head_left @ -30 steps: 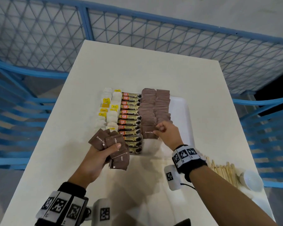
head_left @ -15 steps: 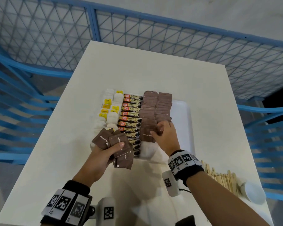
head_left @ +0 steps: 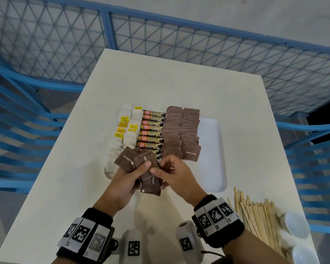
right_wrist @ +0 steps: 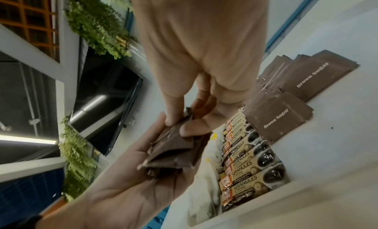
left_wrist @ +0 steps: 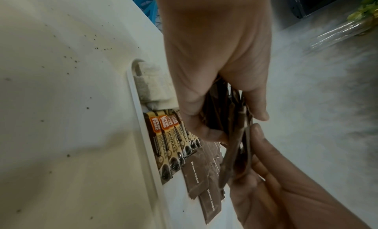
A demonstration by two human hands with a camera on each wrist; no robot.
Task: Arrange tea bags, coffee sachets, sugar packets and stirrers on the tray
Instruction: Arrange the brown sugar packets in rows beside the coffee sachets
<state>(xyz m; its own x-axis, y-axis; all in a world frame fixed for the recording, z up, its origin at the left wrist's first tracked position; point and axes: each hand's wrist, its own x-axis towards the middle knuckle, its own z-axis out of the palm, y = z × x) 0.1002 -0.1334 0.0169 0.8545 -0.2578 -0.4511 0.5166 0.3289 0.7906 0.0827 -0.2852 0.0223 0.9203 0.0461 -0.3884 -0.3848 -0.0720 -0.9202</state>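
Observation:
A white tray (head_left: 211, 149) lies mid-table with rows of white tea bags (head_left: 130, 128), coffee sachets (head_left: 151, 130) and two columns of brown sugar packets (head_left: 181, 130). My left hand (head_left: 133, 176) grips a fanned stack of brown sugar packets (head_left: 137, 161) just above the tray's near edge. My right hand (head_left: 166, 172) has its thumb and fingers pinching one packet of that stack (right_wrist: 174, 145). In the left wrist view the stack (left_wrist: 225, 119) stands edge-on between both hands. Wooden stirrers (head_left: 255, 212) lie loose on the table at the near right.
White cups (head_left: 295, 223) stand by the stirrers at the near right corner. The tray's right third is bare. Blue mesh railing (head_left: 160, 44) surrounds the white table (head_left: 179, 82); blue chairs (head_left: 312, 149) flank it.
My right hand left the sugar column on the tray and came back left to the stack in my left hand, now pinching a packet there. One more packet lies at the near end of the right column.

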